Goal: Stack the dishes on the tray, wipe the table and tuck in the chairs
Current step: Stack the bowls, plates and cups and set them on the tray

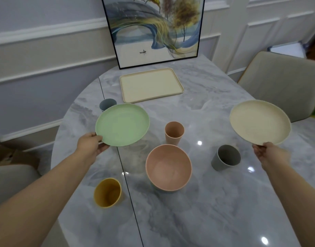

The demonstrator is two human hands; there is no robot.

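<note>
My left hand (90,144) grips the near rim of a green plate (122,124), held above the table's left side. My right hand (268,151) grips the near rim of a cream plate (260,122), held up at the right. A cream tray (151,84) lies bare at the far side of the marble table (197,211). On the table stand a pink bowl (168,167), a pink cup (174,133), a grey cup (226,157), a yellow cup (107,192), and a blue-grey cup (106,104) partly hidden behind the green plate.
A framed painting (153,29) leans against the wall behind the tray. One beige chair (281,82) stands at the right of the table, another chair (10,182) at the left. A dark seam (130,193) runs across the tabletop.
</note>
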